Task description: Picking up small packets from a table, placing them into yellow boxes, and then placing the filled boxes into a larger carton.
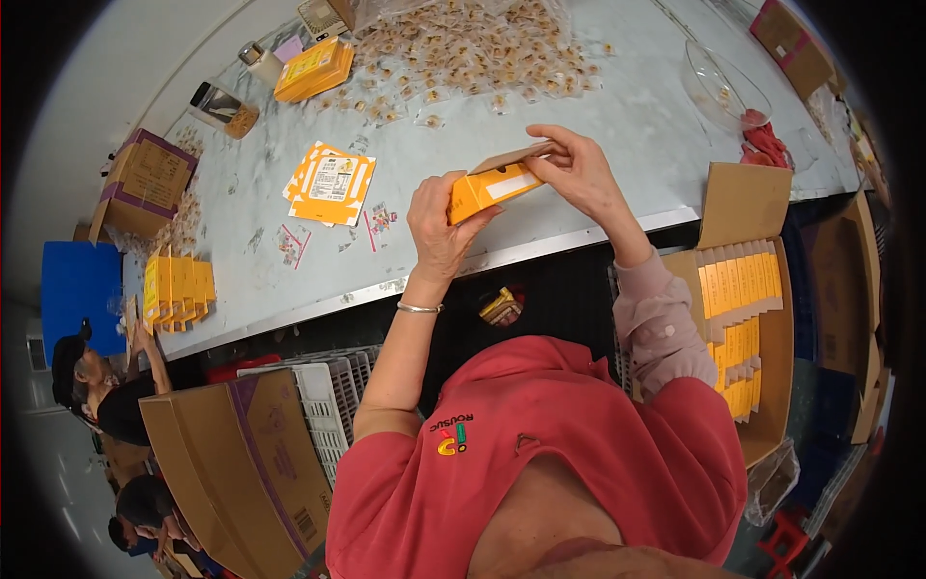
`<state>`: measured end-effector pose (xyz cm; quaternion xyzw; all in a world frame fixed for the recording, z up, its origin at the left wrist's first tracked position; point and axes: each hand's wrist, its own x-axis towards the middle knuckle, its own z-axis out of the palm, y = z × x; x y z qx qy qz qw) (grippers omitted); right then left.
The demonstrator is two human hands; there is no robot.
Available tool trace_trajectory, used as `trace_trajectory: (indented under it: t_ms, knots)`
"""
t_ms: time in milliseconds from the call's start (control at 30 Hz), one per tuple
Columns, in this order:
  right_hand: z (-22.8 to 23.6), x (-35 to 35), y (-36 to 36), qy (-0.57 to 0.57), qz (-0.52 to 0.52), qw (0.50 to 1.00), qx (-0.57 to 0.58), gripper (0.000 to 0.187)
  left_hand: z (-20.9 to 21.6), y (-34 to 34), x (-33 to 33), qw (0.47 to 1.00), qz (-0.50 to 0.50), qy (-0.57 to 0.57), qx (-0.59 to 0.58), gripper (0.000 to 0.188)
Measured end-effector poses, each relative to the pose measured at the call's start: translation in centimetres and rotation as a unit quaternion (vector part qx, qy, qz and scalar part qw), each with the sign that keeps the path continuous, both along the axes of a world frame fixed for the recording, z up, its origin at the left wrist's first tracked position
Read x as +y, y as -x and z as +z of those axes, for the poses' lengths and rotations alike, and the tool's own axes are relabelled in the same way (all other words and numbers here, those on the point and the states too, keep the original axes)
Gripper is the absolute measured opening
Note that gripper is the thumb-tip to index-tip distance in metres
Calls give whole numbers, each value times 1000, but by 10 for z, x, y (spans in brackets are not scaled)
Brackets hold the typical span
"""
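Note:
A small yellow carton (490,190) with a white panel is held up over the front part of the table. My left hand (434,224) is wrapped round its left end, fingers behind and thumb beneath. At the other end my right hand (582,179) pinches the carton near its raised, grey-brown flap (511,154). What is inside the carton cannot be made out. Flat yellow-and-white cartons (333,185) lie in a small overlapping pile on the table, left of my hands. Small printed sachets (383,218) lie near that pile.
Many small clear-wrapped pieces (463,58) are heaped at the back of the table. To my right, an open cardboard box (776,386) holds rows of yellow cartons. Standing yellow cartons (178,288) are at the left end, beside a person (121,400). A clear bowl (723,92) sits back right.

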<state>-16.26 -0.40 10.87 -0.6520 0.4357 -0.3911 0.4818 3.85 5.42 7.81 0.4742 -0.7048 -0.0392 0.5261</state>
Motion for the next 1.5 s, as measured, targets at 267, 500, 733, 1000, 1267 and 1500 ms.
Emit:
trace_trajectory:
  t_ms: [267, 500, 733, 1000, 1267, 1500]
  knots:
    - [-6, -13, 2, 47, -5, 992, 118, 38, 2, 3, -1, 995, 13, 16, -94, 47]
    - [-22, -15, 6, -23, 13, 999, 41, 35, -1, 14, 3, 990, 18, 48, -131, 47]
    - [-34, -22, 3, -70, 4, 993, 91, 31, -11, 16, 0, 987, 22, 25, -158, 47]
    - [-22, -18, 18, -182, 29, 983, 9, 39, -17, 13, -3, 999, -23, -40, -14, 46]
    - [17, -8, 50, -107, 6, 993, -43, 42, -12, 3, -6, 945, -77, -203, 246, 43]
    - [43, 8, 16, 399, 34, 894, 199, 62, 11, 14, -19, 972, -122, -185, 77, 40]
